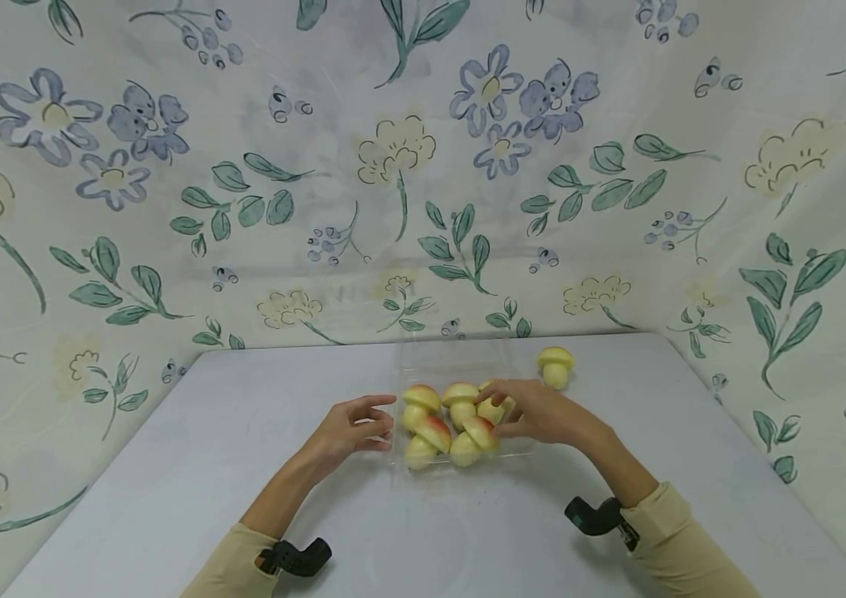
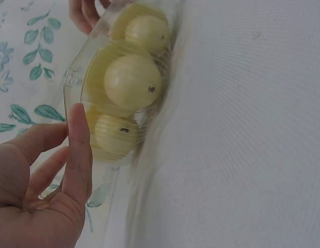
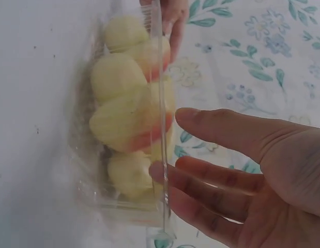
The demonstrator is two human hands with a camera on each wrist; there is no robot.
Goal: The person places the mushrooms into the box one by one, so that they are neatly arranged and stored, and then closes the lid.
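A clear plastic box holds several toy mushrooms with pale stems and yellow caps, some blushed red. My left hand is at the box's left side, its fingers extended. In the left wrist view those fingertips meet the rim. My right hand is over the box's right side, partly hiding a mushroom behind it. The right wrist view shows its thumb and fingers loosely spread, with fingertips by the rim beside the mushrooms. Neither hand grips anything.
One more toy mushroom stands on the white table, behind and right of the box. The box's transparent lid lies folded back towards the far edge. A floral cloth hangs behind and beside the table.
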